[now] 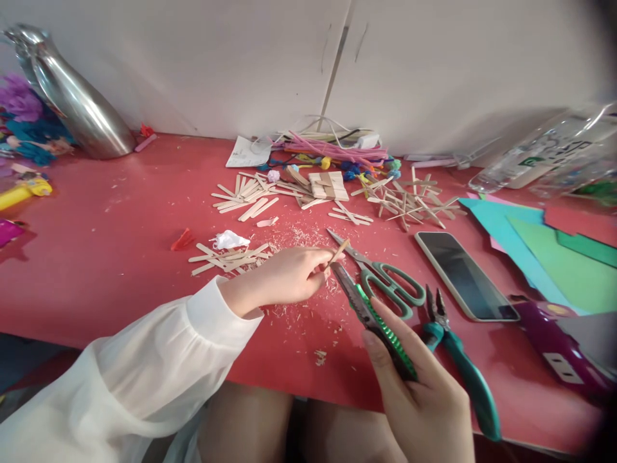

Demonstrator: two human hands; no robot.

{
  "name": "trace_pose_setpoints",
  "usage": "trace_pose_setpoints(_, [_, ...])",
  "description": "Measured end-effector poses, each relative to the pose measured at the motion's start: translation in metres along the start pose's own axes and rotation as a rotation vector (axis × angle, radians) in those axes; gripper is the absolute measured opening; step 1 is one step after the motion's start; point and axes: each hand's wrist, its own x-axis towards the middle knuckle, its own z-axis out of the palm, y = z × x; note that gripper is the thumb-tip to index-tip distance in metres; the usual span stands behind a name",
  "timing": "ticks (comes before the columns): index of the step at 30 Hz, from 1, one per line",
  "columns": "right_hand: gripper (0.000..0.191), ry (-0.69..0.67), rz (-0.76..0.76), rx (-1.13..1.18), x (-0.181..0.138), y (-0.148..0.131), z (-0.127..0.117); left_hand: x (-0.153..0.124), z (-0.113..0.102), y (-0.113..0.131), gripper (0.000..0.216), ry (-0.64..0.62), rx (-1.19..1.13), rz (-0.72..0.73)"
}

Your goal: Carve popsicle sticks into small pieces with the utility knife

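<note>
Between its thumb and fingers, my left hand point(294, 273) pinches a short wooden craft stick point(338, 251) that points up and to the right. My right hand point(424, 392) is wrapped round a green and black utility knife point(385, 325). Its blade point(344, 280) is out and lies close to the stick's lower end; whether they touch I cannot tell. Wood shavings point(308, 321) are scattered on the red table under both hands. Green-handled scissors point(393, 283) lie partly open just beyond the knife.
Teal pliers point(457, 360), a phone point(465, 276) and a purple tool point(563, 347) lie at the right, near coloured paper point(525, 238). Craft sticks point(245, 193) and pink pipe cleaners point(332, 148) are spread along the back. A steel jug point(77, 96) stands back left; a white scrap point(230, 240) lies nearer.
</note>
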Motion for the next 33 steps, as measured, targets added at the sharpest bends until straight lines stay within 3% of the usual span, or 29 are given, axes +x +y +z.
trace_pose_setpoints(3, [0.03, -0.031, -0.049, 0.002, 0.003, 0.002, 0.002, -0.003, -0.006, 0.005, 0.017, -0.035, -0.013, -0.082])
trace_pose_setpoints(8, [0.028, -0.052, -0.274, -0.088, 0.007, 0.009, 0.007, -0.005, -0.016, 0.01, 0.02, -0.078, 0.077, -0.164])
trace_pose_setpoints(15, [0.027, -0.07, -0.356, -0.135, 0.01, 0.012, 0.007, -0.007, -0.019, 0.004, 0.024, -0.118, 0.055, -0.171])
trace_pose_setpoints(19, [0.029, -0.129, -0.323, -0.162, 0.012, 0.017, -0.002, -0.008, -0.021, 0.002, 0.02, -0.179, 0.069, -0.167])
trace_pose_setpoints(22, [0.029, -0.055, -0.301, -0.197, 0.012, 0.022, -0.01, -0.006, -0.022, -0.004, 0.016, -0.141, 0.083, -0.213])
trace_pose_setpoints(25, [0.031, 0.033, -0.214, -0.197, 0.012, 0.022, -0.015, -0.003, -0.022, -0.013, 0.013, -0.083, -0.078, -0.257])
trace_pose_setpoints(29, [0.03, 0.039, -0.148, -0.128, 0.009, 0.011, -0.013, -0.002, -0.014, -0.018, 0.005, -0.095, -0.342, -0.245])
trace_pose_setpoints(33, [0.028, 0.028, -0.14, -0.046, 0.006, 0.001, -0.007, -0.004, -0.007, -0.014, 0.003, -0.1, -0.425, -0.202])
